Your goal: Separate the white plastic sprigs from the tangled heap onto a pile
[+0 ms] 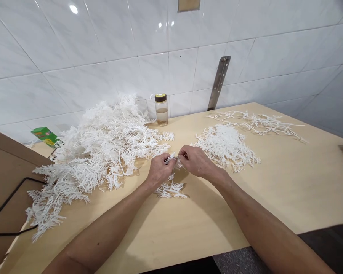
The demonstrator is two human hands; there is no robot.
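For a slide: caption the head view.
Left hand and right hand grip a white sprig beside the large pile.

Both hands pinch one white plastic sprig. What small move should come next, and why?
Probably pull the hands apart to snap off a piece. The left hand and right hand pinch the white sprig close together, and a pile of short pieces lies just beyond the right hand.

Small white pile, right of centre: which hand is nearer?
Right. The right hand lies just left of the small pile, at its edge; the left hand is farther left, beyond the right one. Both pinch one white sprig between them.
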